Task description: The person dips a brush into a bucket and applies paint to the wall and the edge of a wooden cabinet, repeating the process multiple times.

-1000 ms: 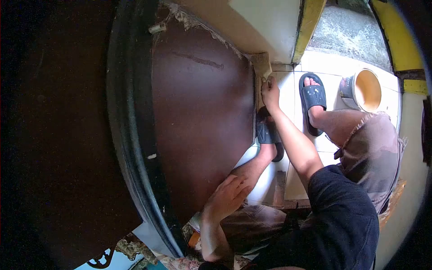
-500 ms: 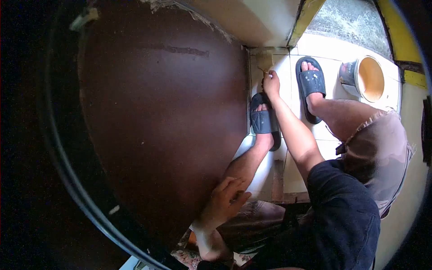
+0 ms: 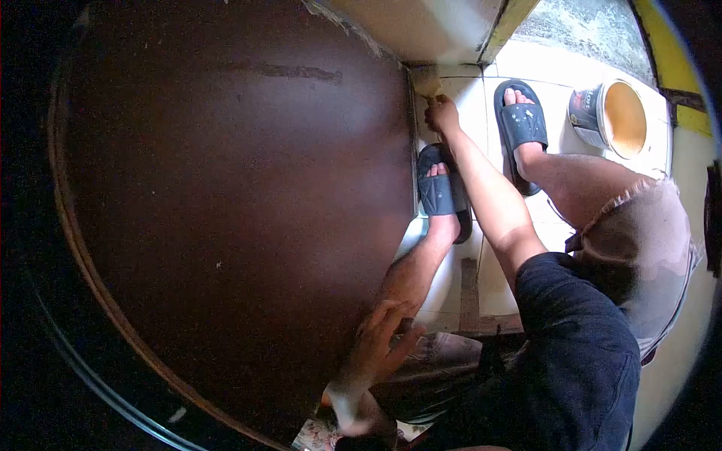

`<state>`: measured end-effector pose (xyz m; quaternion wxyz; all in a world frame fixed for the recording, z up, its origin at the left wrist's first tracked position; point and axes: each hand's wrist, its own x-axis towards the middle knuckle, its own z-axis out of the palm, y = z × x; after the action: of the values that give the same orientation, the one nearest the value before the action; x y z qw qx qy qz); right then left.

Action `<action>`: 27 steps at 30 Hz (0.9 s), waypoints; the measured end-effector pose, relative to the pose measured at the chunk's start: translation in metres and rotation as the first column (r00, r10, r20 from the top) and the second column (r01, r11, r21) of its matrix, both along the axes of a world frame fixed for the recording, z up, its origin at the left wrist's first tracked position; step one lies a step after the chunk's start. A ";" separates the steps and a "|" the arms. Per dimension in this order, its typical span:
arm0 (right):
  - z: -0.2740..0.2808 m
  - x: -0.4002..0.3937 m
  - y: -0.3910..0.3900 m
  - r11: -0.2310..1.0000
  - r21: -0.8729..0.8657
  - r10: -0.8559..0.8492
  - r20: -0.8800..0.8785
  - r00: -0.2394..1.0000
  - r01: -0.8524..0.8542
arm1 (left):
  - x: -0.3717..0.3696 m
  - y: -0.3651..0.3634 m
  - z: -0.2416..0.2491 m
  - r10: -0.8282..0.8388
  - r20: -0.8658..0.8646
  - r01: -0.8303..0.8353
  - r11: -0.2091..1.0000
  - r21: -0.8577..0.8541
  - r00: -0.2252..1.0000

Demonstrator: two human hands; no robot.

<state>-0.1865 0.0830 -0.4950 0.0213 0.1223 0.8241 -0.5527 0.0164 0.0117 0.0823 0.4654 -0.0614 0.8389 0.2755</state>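
Brush [image 3: 426, 80] higher, in right-hand fingers [image 3: 438, 110].

We look down along a brown door [image 3: 241, 195] that fills the left of the view. Our right hand [image 3: 442, 115] grips a brush [image 3: 426, 81], its bristles at the door's bottom corner where it meets the cream wall [image 3: 421, 26]. Our left hand [image 3: 378, 347] lies flat with spread fingers on the door's near edge. Both feet wear dark slippers [image 3: 520, 124] on the white tiled floor [image 3: 556, 71]. A paint bucket [image 3: 611, 118] stands near the right foot.
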 end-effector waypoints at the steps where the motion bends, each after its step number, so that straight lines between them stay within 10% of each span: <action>1: -0.029 0.001 -0.002 0.842 0.535 0.308 -0.364 0.879 -0.073 | 0.002 -0.001 -0.001 -0.010 -0.015 0.010 1.000 0.001 1.000; 2: -0.018 -0.002 -0.005 0.841 0.535 0.308 -0.360 0.880 -0.076 | 0.003 -0.001 -0.002 -0.022 -0.029 0.022 1.000 0.002 0.999; 3: 0.005 -0.014 -0.009 0.999 -0.044 -0.013 -0.035 0.999 0.012 | 0.003 -0.001 -0.002 -0.023 -0.026 0.023 1.000 0.004 0.999; 5: 0.028 -0.025 -0.010 0.788 -0.518 -0.103 0.423 0.900 0.334 | 0.000 0.002 0.000 -0.035 -0.049 0.035 0.999 -0.009 0.998; 10: 0.118 -0.015 0.010 0.724 -0.598 -0.147 0.354 0.924 0.344 | -0.002 0.004 0.001 -0.010 -0.011 0.010 1.000 -0.019 1.000; 17: -0.022 -0.016 -0.018 0.753 -0.571 -0.102 0.390 0.915 0.327 | 0.011 -0.004 -0.008 -0.082 -0.052 0.080 0.996 -0.038 0.995; 18: -0.047 -0.029 -0.026 0.972 -0.102 -0.215 0.001 0.977 0.213 | 0.009 -0.002 -0.008 -0.084 -0.058 0.082 0.996 -0.039 0.995; 20: -0.042 -0.028 -0.030 0.880 0.412 -0.075 -0.373 0.925 0.238 | 0.006 0.003 -0.003 -0.018 -0.053 0.017 0.999 -0.027 0.998; 23: 0.069 -0.028 0.010 0.867 -0.425 -0.191 0.197 0.962 0.259 | 0.003 0.000 -0.004 0.011 -0.040 -0.011 1.000 0.020 0.999; 27: -0.006 -0.017 0.002 0.785 -0.555 -0.098 0.331 0.939 0.277 | 0.003 0.002 -0.005 -0.001 -0.034 0.001 1.000 0.003 0.999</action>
<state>-0.2030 0.0851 -0.5011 0.1210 0.2696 0.5814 -0.7580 0.0194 0.0140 0.0769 0.4513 -0.0557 0.8463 0.2774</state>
